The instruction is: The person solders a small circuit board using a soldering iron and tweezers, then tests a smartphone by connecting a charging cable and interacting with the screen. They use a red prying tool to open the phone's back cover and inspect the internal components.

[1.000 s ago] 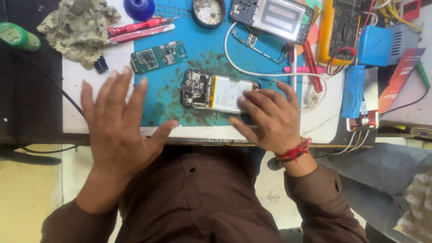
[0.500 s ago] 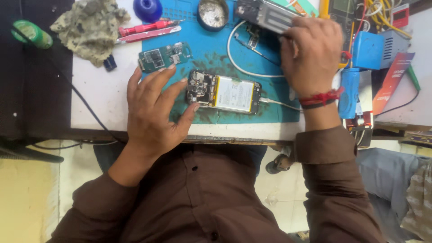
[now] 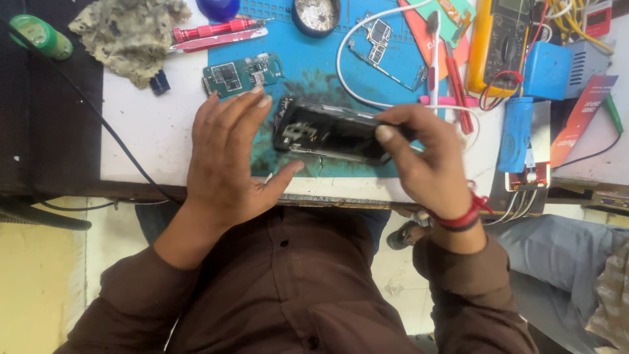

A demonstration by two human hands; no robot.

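My right hand (image 3: pixel 429 164) is shut on the right end of a black phone body (image 3: pixel 327 132), holding it tilted just above the blue work mat (image 3: pixel 308 69). The phone's dark inner side with small metal parts faces me. My left hand (image 3: pixel 229 157) is open with fingers spread, just left of the phone's other end. Its fingertips lie near the phone's upper left corner and its thumb reaches under the lower edge. I cannot tell whether the left hand touches the phone. A red band circles my right wrist.
On the mat lie a green circuit board (image 3: pixel 241 74), a round tin (image 3: pixel 316 14), a looped white cable (image 3: pixel 350 49) and another board (image 3: pixel 383 46). A red screwdriver (image 3: pixel 213 30), rag (image 3: pixel 131 33) and green bottle (image 3: pixel 39 36) sit left; a yellow multimeter (image 3: pixel 501 42) and blue boxes (image 3: pixel 547 71) right.
My right hand came back from the far right of the bench and now holds a black phone body where the opened phone with its pale battery lay. My left hand stayed put.
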